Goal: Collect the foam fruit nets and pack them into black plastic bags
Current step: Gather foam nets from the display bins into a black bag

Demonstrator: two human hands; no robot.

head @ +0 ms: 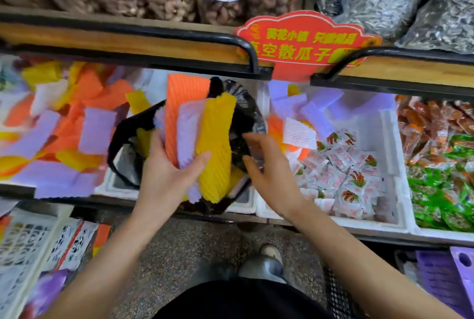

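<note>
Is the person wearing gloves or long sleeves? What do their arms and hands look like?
No gloves. The left hand and right hand are both bare, with no rings, watch or bracelet showing. The left forearm and right forearm are bare too, no sleeves in view. Lower down are black clothing and a grey shoe.
</note>
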